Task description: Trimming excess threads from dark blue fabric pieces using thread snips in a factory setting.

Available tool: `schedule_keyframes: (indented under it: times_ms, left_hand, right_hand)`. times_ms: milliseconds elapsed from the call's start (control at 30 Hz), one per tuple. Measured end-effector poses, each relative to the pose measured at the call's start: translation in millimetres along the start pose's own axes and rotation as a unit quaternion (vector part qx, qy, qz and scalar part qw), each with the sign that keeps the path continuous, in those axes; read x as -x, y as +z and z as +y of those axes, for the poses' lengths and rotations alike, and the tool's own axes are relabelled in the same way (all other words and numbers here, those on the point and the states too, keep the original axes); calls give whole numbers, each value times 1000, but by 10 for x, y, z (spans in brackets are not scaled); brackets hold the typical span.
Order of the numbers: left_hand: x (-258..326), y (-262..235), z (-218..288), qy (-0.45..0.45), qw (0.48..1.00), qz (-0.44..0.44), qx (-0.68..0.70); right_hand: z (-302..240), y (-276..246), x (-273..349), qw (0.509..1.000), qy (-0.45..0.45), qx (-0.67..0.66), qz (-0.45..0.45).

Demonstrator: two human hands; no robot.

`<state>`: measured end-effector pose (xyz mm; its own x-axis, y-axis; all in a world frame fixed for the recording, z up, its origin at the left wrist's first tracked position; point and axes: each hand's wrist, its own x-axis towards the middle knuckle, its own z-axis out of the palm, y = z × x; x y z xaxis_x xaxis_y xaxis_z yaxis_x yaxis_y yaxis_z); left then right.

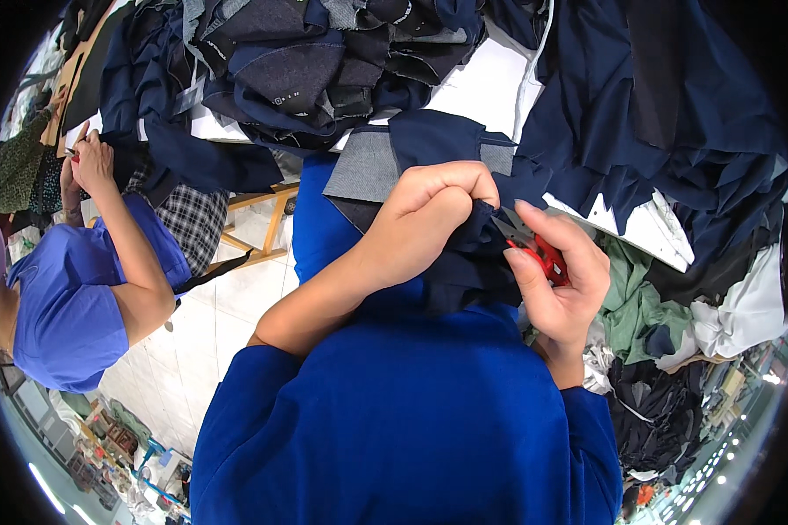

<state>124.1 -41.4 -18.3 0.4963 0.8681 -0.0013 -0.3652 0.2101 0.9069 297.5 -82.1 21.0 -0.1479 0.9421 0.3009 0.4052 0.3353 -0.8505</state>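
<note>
My left hand [438, 210] is closed in a fist around an edge of dark navy cloth [468, 276], which hangs down over my lap. Close by on the right, my right hand [573, 284] holds a small pair of red-handled thread snips [547, 260] against its palm. Its thumb and forefinger stand apart, and the dark blades point toward the cloth at my left fist. Beyond my left hand lies a grey denim piece [366, 166] joined to navy cloth. My fingertips on the fabric are hidden by the fist.
Heaped dark denim pieces [298, 70] cover the white table [481, 83] ahead. Navy cloth [587, 114] drapes at the right, above green fabric [635, 293] and dark scraps [652, 407]. At the left, a co-worker in a blue shirt [70, 302] sits near a wooden stool [271, 223].
</note>
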Motion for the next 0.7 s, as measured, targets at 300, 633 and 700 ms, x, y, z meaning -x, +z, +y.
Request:
schedule_keyframes:
  times_ms: [300, 633, 700]
  left_hand:
    - [-4, 33, 42, 39, 996, 2, -81]
    - [10, 60, -16, 23, 995, -10, -100]
    - [8, 66, -26, 33, 994, -9, -100]
  right_hand:
    - [-36, -32, 7, 1000, 15, 20, -13]
    - [22, 3, 1, 1000, -1, 1, -6]
    - [65, 51, 90, 995, 28, -34, 84]
